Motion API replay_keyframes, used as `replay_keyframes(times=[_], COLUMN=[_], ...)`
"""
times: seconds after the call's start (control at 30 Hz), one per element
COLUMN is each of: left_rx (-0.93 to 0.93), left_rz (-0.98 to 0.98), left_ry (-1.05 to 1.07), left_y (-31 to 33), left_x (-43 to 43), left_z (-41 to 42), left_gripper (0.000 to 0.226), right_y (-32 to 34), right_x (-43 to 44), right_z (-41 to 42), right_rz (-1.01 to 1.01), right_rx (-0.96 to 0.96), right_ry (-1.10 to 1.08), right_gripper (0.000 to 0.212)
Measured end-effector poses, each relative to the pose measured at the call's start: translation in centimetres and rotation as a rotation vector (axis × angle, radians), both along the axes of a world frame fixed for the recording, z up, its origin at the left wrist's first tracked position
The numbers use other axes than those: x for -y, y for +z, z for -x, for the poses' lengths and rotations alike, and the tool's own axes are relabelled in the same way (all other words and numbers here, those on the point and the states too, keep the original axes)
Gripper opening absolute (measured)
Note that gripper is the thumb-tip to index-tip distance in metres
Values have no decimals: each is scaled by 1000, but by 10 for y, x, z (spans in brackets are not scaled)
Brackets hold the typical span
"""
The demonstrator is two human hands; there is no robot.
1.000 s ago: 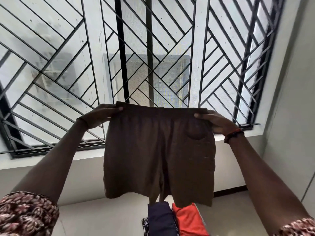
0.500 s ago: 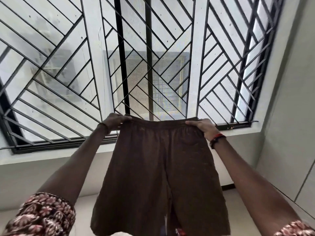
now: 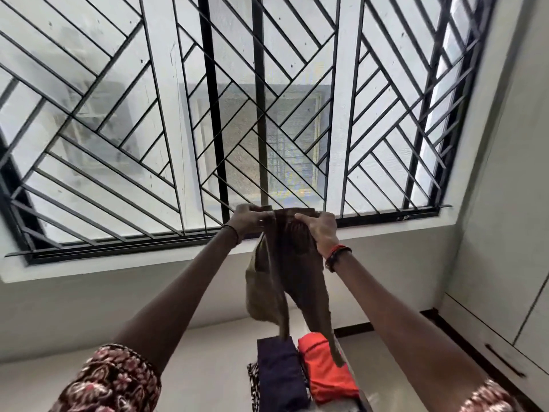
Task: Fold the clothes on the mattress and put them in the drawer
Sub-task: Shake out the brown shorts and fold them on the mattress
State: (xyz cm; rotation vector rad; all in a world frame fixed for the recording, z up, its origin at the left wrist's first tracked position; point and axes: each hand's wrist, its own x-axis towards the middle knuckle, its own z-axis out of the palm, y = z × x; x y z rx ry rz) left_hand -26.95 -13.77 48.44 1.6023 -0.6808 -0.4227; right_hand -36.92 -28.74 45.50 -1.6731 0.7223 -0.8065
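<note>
Fingers (image 3: 265,217) of left hand (image 3: 249,222) and right hand (image 3: 322,231) pinch the brown shorts (image 3: 286,278) half-folded, folded clothes (image 3: 279,376) below, drawer step looks undone.

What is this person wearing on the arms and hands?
No gloves. The left hand has a thin dark band at the wrist; the right hand has red and black bracelets. The left sleeve and right sleeve are dark maroon with a pale floral print.

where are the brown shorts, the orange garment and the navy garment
brown shorts (image 3: 292,263): head view, middle of the hanging fabric
orange garment (image 3: 325,373): head view, centre of its folded top
navy garment (image 3: 279,379): head view, centre of its folded top
</note>
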Motion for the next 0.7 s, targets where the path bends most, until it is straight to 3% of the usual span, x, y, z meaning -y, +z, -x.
replay_keyframes(times=[0.13, 0.4, 0.53, 0.7], left_rx=[76, 76, 28, -90], left_rz=[-25, -26, -80, -59], left_ry=[8, -44, -21, -117], left_y=[0, -5, -2, -2], left_x=[18, 22, 25, 19], left_z=[15, 24, 31, 30], left_gripper=[18, 17, 39, 54], right_y=[5, -3, -6, -5], right_x=[-20, -19, -18, -23], right_z=[-3, -8, -8, -9], right_rz=[27, 22, -36, -140], right_rx=[-9, -31, 4, 58], right_ry=[-6, -39, -22, 93], right_gripper=[34, 46, 39, 59])
